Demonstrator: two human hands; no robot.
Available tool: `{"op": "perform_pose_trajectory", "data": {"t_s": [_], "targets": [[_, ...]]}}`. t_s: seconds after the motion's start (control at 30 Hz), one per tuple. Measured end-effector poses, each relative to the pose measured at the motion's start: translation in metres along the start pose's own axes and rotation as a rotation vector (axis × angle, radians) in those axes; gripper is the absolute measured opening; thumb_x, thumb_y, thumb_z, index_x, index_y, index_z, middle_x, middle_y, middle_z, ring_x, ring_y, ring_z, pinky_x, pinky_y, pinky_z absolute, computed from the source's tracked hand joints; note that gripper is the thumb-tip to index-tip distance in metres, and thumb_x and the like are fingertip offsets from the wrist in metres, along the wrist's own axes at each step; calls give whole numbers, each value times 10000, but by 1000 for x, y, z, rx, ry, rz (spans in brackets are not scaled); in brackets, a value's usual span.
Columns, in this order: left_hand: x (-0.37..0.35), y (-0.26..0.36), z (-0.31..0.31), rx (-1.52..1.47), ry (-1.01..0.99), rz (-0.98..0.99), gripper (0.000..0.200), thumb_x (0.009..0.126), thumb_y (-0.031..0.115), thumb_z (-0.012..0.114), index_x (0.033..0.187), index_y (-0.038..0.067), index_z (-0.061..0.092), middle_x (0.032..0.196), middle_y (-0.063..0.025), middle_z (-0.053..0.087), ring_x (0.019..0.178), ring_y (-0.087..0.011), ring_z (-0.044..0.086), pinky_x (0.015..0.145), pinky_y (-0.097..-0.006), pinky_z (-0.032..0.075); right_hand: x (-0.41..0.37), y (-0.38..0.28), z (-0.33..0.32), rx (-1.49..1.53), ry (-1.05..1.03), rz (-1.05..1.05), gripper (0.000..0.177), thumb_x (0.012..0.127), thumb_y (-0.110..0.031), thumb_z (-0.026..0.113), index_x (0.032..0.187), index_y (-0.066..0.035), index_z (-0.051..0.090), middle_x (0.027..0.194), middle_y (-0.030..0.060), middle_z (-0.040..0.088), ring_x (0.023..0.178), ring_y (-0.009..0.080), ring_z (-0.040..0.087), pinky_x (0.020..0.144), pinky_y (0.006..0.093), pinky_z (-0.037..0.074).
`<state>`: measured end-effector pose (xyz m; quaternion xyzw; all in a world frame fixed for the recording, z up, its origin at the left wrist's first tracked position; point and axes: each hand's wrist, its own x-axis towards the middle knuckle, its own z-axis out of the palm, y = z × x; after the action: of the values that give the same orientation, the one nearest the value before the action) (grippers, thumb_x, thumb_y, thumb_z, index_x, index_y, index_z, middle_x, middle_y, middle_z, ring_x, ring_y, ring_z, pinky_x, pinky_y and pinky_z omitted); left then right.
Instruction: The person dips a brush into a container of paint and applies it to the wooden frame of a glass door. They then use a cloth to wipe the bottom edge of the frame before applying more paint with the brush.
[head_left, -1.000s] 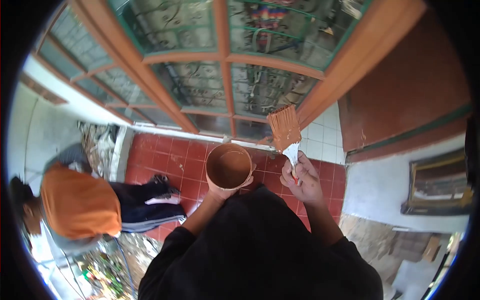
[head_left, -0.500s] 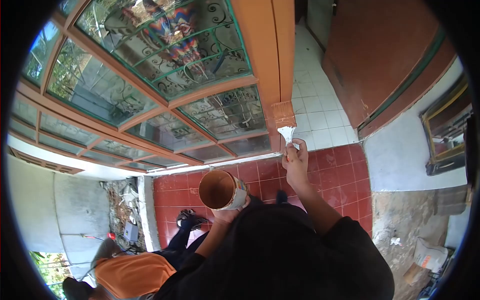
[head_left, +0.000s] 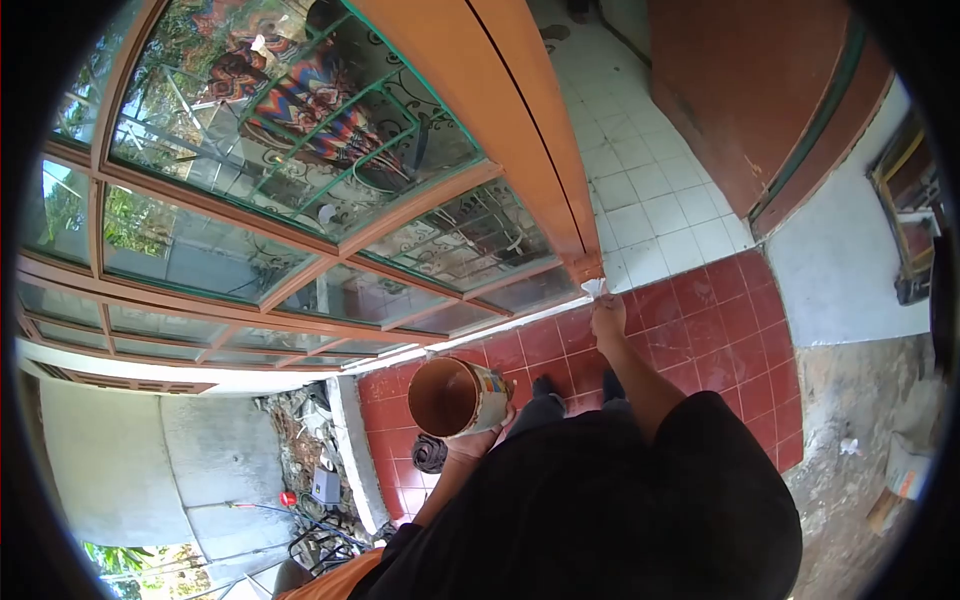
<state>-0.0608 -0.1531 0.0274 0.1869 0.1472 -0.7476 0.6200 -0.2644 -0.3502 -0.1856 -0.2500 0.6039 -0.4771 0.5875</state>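
My left hand (head_left: 482,440) grips a paint bucket (head_left: 490,400) from below and the side; its inside is coated orange-brown, and how much paint it holds is hard to see. My right hand (head_left: 608,314) is closed round the handle of a paintbrush (head_left: 594,287) with a white ferrule. The bristles touch the lower end of the orange-brown door frame post (head_left: 545,130), just above the floor. Beside the post, glass panes (head_left: 300,120) sit in orange-brown wooden bars.
Red tiles (head_left: 690,340) cover the floor under me, with white tiles (head_left: 640,190) beyond the doorway. A brown door (head_left: 740,90) stands at the right, near a framed object (head_left: 910,220) on the wall. Someone's orange shirt (head_left: 340,578) shows at lower left, near rubble and a grey box (head_left: 326,487).
The brush has moved down the post to its bottom end, and my right arm reaches lower. My view has shifted, and the person in orange is now mostly out of sight.
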Motion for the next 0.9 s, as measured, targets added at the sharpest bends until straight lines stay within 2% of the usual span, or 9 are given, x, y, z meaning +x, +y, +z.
{"op": "perform_pose_trajectory", "data": {"t_s": [0.07,0.1,0.2,0.27,0.4,0.53,0.77,0.83,0.9], "targets": [[-1,3,-2,-25,-6,-8,662,843,638,541,1317,176,551,1388,-131,509,1311,-407,421,946,-597,430,-2,-25,5,26,55,119,161,940,-68,531,1094,-39,491,657,30,515,404,86,423,324,274,277],[0,6,-3,-37,-27,-45,675,838,644,545,1327,178,543,1395,-131,503,1319,-409,411,947,-603,428,23,3,9,-79,55,-22,161,940,-68,545,1091,-37,498,663,28,523,429,77,421,346,260,286],[1,18,-16,9,-47,-75,701,830,655,550,1348,183,525,1409,-134,489,1331,-412,396,948,-614,427,-42,-111,34,162,-55,-217,93,917,-67,588,985,-17,550,769,67,589,576,102,523,456,271,387],[3,25,-19,68,-47,-74,714,827,660,552,1359,186,514,1416,-136,482,1335,-412,390,949,-620,427,-93,-179,35,281,-137,-191,92,932,-66,582,1000,-26,534,753,52,569,569,85,488,458,253,363],[11,34,-3,-29,-116,-157,757,814,676,551,1391,189,482,1442,-161,446,1335,-422,379,957,-631,424,-139,-231,30,414,-244,-211,114,965,-78,570,1049,-36,506,722,23,540,564,48,436,468,217,329],[24,59,-10,38,-142,-212,808,792,700,554,1402,178,465,1441,-172,435,1322,-422,385,942,-638,422,-108,-166,38,442,-185,-212,90,964,-69,558,1032,-32,511,711,11,530,555,49,433,468,222,327],[17,97,-9,95,-234,-261,809,787,706,546,1392,174,471,1411,-152,463,1304,-421,408,930,-629,428,7,0,21,13,147,-70,101,895,-79,588,973,-20,564,780,73,617,636,111,558,543,269,431],[13,105,0,271,-66,-147,660,795,612,618,1291,185,542,1359,-163,497,1198,-393,473,753,-544,507,11,2,22,-41,197,-42,107,876,-80,596,958,-14,572,787,88,628,657,124,579,555,277,444],[8,112,6,239,-14,-169,654,797,608,618,1289,184,543,1358,-159,498,1198,-393,473,768,-545,506,-12,-34,24,-58,200,-62,91,860,-72,598,930,-21,570,739,83,603,644,124,563,536,274,429]]}}
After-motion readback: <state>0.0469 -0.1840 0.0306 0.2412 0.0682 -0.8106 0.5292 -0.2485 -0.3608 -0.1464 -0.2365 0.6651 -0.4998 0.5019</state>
